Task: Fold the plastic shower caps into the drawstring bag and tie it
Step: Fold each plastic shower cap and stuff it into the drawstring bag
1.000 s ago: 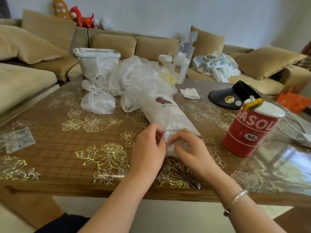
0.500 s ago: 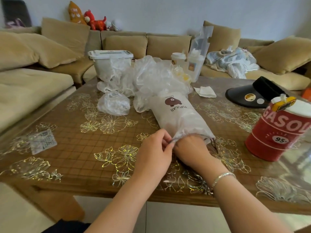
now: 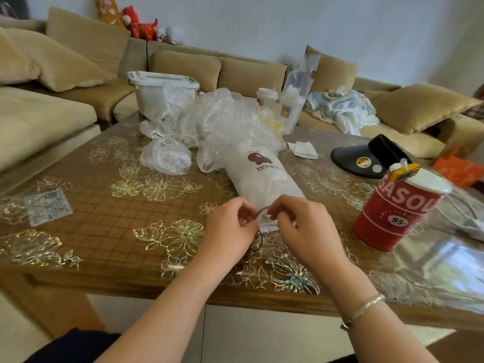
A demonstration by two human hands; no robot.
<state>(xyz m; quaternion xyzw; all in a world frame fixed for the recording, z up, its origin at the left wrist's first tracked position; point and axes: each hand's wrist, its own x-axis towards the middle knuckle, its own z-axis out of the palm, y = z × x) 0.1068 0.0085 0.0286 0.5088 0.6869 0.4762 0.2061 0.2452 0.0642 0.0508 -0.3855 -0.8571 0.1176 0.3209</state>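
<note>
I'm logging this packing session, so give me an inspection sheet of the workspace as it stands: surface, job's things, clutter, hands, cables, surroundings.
Surface: wooden table under a clear cover with gold flower prints.
Job's things: white drawstring bag lying filled, mouth toward the person; loose shower caps heaped behind it, one bundle apart on the left.
Clutter: red tin, black visor, white tub, folded tissue, two bottles.
Hands: left hand and right hand each pinch the dark cord at the bag's mouth.
Cables: white cable behind the tin.
Surroundings: tan sofa, plush toys, crumpled cloth.
</note>
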